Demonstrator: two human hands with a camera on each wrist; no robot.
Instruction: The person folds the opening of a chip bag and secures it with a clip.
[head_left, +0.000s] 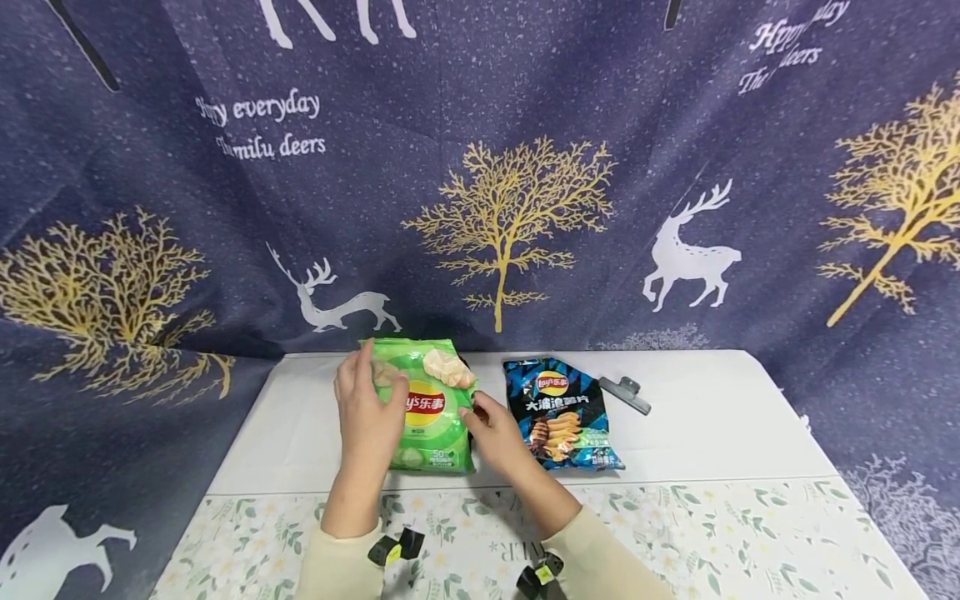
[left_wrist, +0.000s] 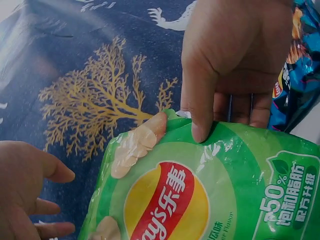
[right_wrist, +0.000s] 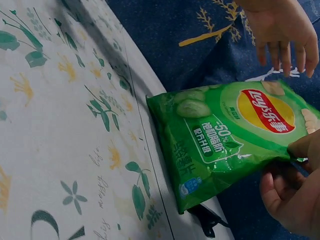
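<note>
Green bag (head_left: 426, 410) — lengthwise, top toward backdrop (head_left: 360, 200)

Both my hands at a green chip bag on the table.
My right hand (head_left: 498, 429) pinches the right edge of the green chip bag (head_left: 442, 437) between thumb and fingers, while my left hand (head_left: 367, 408) is at its left side, fingers pointing up across the front. To the right lies a blue and black chip bag (head_left: 566, 429), with a grey clip (head_left: 626, 393) just beside its upper right side. The table (head_left: 712, 433) is white toward the back, with a flowered cloth (head_left: 712, 542) nearer me. My cream sleeves (head_left: 341, 567) reach in over that cloth. Behind everything hangs a dark blue curtain (head_left: 570, 92) printed with yellow trees and white deer.
</note>
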